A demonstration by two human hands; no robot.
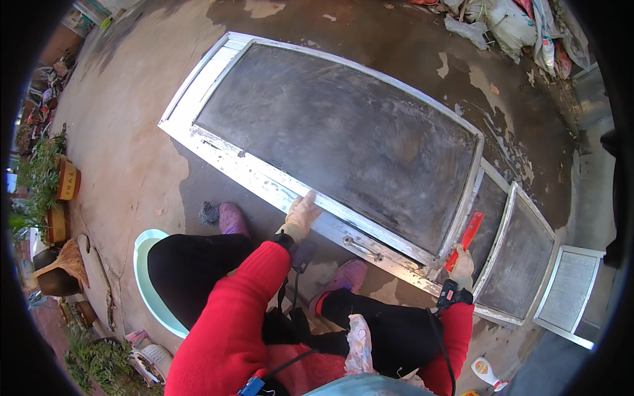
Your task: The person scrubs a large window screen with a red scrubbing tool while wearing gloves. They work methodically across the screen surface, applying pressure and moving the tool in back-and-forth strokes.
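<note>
A white-framed screen panel (pixel 342 143) with dark, wet-looking mesh lies before me, its frame chipped and smeared. My left hand (pixel 303 212), in a pale glove, rests on the near rail of the frame. At the panel's right corner my right hand (pixel 462 266), also gloved, grips a red flat-bladed tool (pixel 465 236), perhaps a scraper. A metal pull handle (pixel 363 248) sits on the near rail between my hands. The lower part of the red tool is hidden by my fingers.
Smaller framed screens (pixel 521 257) lie to the right, with another panel (pixel 569 287) beyond. A pale green basin (pixel 143 277) stands by my left leg, a scouring pad (pixel 209 213) near my shoe. Potted plants (pixel 44 173) line the left; sacks (pixel 510 24) are piled at upper right. A bottle (pixel 485 371) lies lower right.
</note>
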